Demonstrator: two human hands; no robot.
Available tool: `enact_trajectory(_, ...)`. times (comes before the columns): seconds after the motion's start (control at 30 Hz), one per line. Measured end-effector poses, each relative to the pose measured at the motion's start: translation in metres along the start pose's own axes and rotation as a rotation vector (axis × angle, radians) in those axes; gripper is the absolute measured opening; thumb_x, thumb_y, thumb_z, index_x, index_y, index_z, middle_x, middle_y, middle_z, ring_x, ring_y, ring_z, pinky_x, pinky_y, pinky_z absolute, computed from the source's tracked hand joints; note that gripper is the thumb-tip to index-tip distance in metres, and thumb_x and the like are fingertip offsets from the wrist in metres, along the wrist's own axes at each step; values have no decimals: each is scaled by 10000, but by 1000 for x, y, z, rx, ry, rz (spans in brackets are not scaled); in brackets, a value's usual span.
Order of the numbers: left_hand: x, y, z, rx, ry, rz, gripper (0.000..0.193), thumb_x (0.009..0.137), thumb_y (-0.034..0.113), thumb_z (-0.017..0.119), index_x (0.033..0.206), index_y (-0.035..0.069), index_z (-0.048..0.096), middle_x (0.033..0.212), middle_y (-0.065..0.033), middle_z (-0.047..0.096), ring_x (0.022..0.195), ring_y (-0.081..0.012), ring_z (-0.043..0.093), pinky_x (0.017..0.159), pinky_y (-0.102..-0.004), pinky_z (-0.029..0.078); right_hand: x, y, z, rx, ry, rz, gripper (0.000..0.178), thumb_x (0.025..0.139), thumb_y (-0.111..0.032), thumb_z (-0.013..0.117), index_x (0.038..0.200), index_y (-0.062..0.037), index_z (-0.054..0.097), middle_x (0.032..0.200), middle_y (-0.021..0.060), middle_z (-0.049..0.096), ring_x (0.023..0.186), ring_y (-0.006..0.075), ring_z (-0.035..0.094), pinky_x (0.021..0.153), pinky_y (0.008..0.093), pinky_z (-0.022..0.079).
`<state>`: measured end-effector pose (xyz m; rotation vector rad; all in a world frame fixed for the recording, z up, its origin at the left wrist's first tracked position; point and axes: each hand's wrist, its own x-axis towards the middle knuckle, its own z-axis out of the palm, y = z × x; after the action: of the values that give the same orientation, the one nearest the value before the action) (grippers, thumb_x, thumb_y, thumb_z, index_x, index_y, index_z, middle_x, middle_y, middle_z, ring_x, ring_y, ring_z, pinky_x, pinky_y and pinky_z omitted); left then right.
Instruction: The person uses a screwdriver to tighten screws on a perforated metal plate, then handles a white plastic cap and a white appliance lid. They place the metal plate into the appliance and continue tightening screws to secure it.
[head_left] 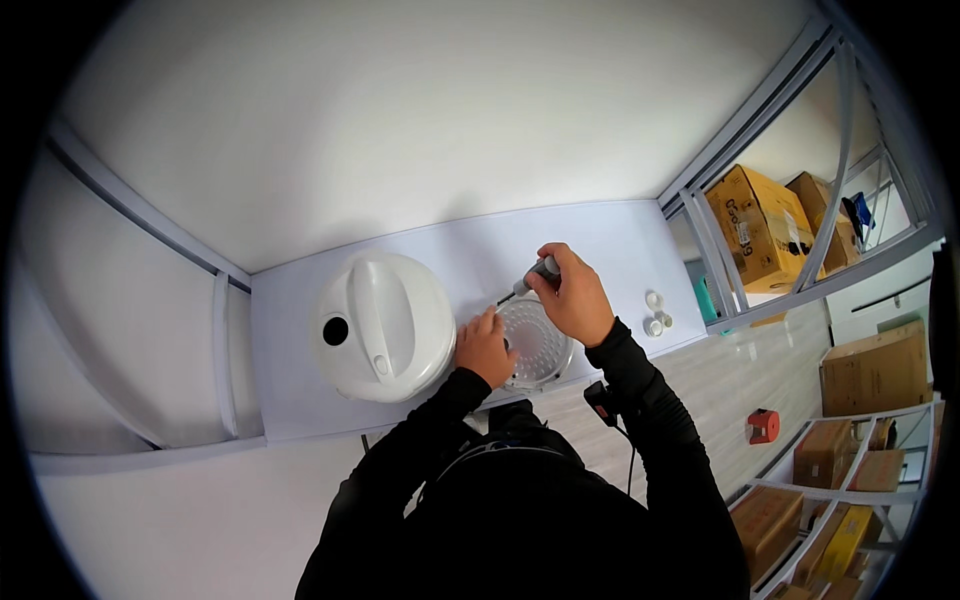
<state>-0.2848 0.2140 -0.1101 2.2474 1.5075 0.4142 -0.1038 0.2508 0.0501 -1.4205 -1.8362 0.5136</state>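
My right hand (574, 296) is wrapped around the grey handle of a screwdriver (522, 287). Its shaft slants down to the left, and the tip meets the far left rim of a round, clear, perforated basket (538, 345) on the table. My left hand (486, 349) grips the left edge of this basket, with its fingertips close to the screwdriver tip. Whether these fingers also pinch a small part is hidden. Directly left of my left hand stands a large white rounded appliance (420, 305) with a raised curved handle and a dark round opening.
Several small clear round pieces (653, 327) lie on the white table (620, 235) at the right. A wall rises behind. Metal shelving with a yellow carton (765, 235) stands to the right. On the floor are a red stool (763, 426) and racks of brown boxes (825, 452).
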Motion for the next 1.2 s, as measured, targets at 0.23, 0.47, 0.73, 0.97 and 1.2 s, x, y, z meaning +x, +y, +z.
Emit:
enact_trajectory(0.23,2,2,0,-38,-30,-30,760,848,353,821,1460,-18,563,1621,-152,444,1433,-366,469,1185,-541,369,8,5,3,-8,-37,-12,347,932,-111,768,1224,-12,608,1008,200,712,793,372,720,703,440,572)
enact_trajectory(0.47,3,1,-2,-75,-41,-39,759,835,363,833,1448,-8,583,1609,-156,460,1418,-375,491,1173,-537,391,11,10,6,-29,-45,-42,344,927,-101,780,1208,-14,603,1004,197,717,793,360,734,703,426,582)
enact_trajectory(0.73,4,0,-4,-83,-57,-39,763,835,369,834,1451,-12,590,1599,-158,468,1417,-376,493,1172,-528,394,14,5,6,-38,-74,-85,348,908,-114,797,1177,-25,595,997,192,711,782,366,734,685,438,586)
enact_trajectory(0.97,4,0,-6,-72,-54,-31,761,830,370,842,1444,-5,596,1597,-160,468,1407,-381,503,1163,-532,406,26,-2,5,-331,-108,-198,393,893,-333,845,1032,-51,610,835,146,712,710,346,723,605,427,560)
enact_trajectory(1.2,7,0,-7,-79,-74,-38,757,820,363,845,1433,-11,606,1581,-160,482,1389,-382,518,1134,-536,435,33,-9,10,-487,-173,-275,401,889,-399,830,950,-61,625,770,120,669,658,343,699,565,438,544)
